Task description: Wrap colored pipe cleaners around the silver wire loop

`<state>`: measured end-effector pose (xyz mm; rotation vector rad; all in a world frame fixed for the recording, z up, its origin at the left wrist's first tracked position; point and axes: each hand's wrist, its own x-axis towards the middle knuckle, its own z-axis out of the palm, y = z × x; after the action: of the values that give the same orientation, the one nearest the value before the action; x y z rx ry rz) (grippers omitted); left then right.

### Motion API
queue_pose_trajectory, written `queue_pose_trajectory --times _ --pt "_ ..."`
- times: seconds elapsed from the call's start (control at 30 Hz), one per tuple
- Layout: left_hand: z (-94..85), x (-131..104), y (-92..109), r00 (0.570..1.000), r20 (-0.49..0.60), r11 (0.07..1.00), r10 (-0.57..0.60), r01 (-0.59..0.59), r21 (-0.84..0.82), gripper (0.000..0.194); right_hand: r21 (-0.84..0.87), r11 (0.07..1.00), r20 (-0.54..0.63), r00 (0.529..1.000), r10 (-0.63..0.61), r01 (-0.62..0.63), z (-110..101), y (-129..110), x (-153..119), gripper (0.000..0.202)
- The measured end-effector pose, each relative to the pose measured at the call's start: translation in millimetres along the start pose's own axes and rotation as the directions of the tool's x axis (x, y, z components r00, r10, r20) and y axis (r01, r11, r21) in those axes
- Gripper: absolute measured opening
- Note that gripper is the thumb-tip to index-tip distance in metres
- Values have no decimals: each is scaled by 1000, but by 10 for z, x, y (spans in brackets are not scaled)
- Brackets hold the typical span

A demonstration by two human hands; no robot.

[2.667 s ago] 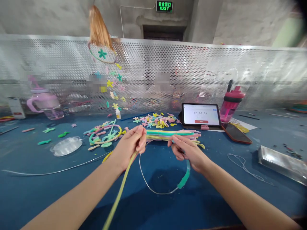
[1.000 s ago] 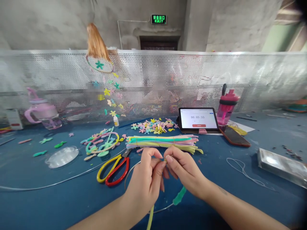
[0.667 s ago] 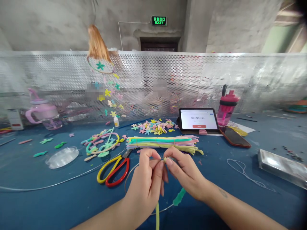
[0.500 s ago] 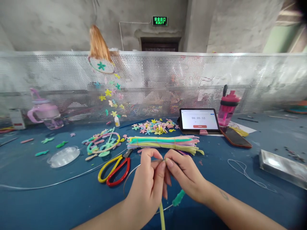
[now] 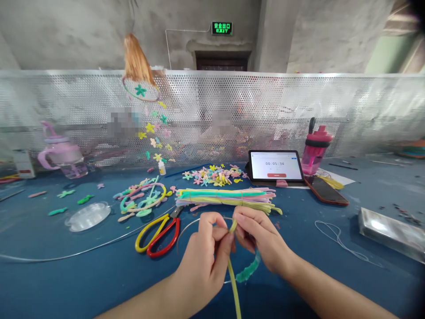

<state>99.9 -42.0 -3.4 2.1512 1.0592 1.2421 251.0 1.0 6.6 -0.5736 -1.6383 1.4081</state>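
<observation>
Between my fingertips runs a yellow pipe cleaner [image 5: 234, 290], its long end hanging toward me. My left hand [image 5: 207, 257] pinches it against a thin wire ring [image 5: 188, 225] that curves out to the left. Closed on the pipe cleaner's upper end is my right hand [image 5: 260, 237], touching the left fingertips. A teal fuzzy wrapped section [image 5: 248, 271] of the ring shows below my right hand. Just beyond my hands lies a tied bundle of pastel pipe cleaners [image 5: 226, 196]. Scissors [image 5: 158, 237] with one yellow and one red handle rest left of my left hand.
Behind the bundle is a pile of small fuzzy flowers [image 5: 217, 176]. A finished-looking colourful ring [image 5: 142, 198] lies left. A tablet timer [image 5: 276, 166], phone [image 5: 327, 190], pink bottle [image 5: 315, 150] and metal box [image 5: 392, 232] stand right. A perforated metal screen [image 5: 186, 110] closes the back.
My right hand has shifted slightly up and right. The yellow pipe cleaner's top now shows bent over the wire between my fingers, and the teal section has swung up toward my right hand.
</observation>
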Motion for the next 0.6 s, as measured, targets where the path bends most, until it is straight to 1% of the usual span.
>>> queue_pose_trajectory --times 0.03,0.07,0.13,0.17,0.2,0.3,0.33,0.4,0.47,0.5,0.53,0.6 --pt "-10 10 -39 996 -7 991 87 -86 103 9 35 999 -1 1000 21 -21 5 1 -3 39" --pt "-23 21 -74 980 4 956 198 -194 219 10 66 997 3 999 40 -41 12 -4 -8 39" --pt "-60 44 -123 914 83 813 397 -393 429 14 125 989 24 997 72 -75 27 -28 -22 38" --pt "-82 53 -132 882 133 730 453 -452 512 15 149 985 36 996 85 -89 33 -44 -29 38" --pt "-104 59 -132 860 173 654 480 -482 583 17 168 980 45 994 95 -101 37 -62 -35 37" --pt "-158 56 -99 821 231 452 522 -496 741 24 200 971 69 990 120 -132 32 -109 -44 38" --pt "-170 49 -86 806 249 394 537 -501 770 25 198 970 79 989 127 -141 23 -120 -44 38" --pt "-184 30 -69 786 285 323 549 -513 795 26 163 976 97 987 131 -146 -1 -130 -38 39" --pt "-186 12 -61 786 311 310 535 -525 793 24 80 990 88 991 106 -113 -30 -129 -31 40" --pt "-182 6 -57 793 302 334 529 -522 785 22 20 996 75 994 81 -82 -43 -127 -28 40" --pt "-175 2 -51 807 274 386 522 -511 768 20 -44 998 61 997 51 -48 -54 -124 -26 41" --pt "-155 0 -35 858 166 553 486 -449 701 18 -142 990 53 999 3 5 -66 -122 -31 41"
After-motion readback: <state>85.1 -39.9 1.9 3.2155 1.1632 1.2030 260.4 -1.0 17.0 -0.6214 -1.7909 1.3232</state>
